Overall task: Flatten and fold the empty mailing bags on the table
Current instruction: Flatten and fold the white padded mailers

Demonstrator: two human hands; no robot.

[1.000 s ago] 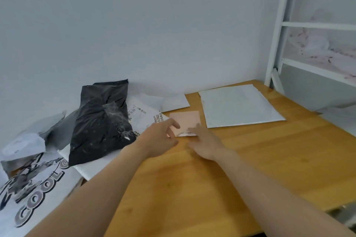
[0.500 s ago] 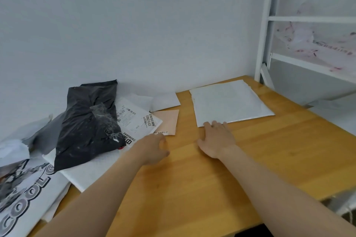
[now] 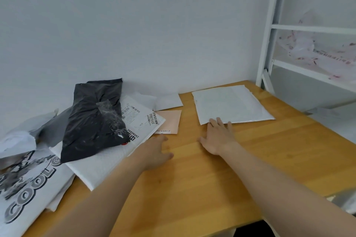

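Note:
A flat white mailing bag [image 3: 231, 104] lies at the back right of the wooden table [image 3: 202, 179]. My right hand [image 3: 217, 136] lies flat on the table, its fingertips touching that bag's near edge. My left hand [image 3: 156, 150] rests open on the wood beside a white padded mailer with a shipping label [image 3: 107, 159]. A crumpled black bag [image 3: 94, 119] lies on top of that mailer. A small pink envelope [image 3: 169, 121] sits between the two hands' reach, untouched.
A white printed bag reading "COOL" [image 3: 25, 188] hangs over the table's left side, with crumpled grey and white bags [image 3: 23, 136] behind it. A small white envelope [image 3: 169, 100] lies by the wall. A white metal bed frame [image 3: 269, 31] stands at the right.
Both hands left the pink envelope. My right hand moved right to the white bag's near edge; my left hand drew back toward the padded mailer.

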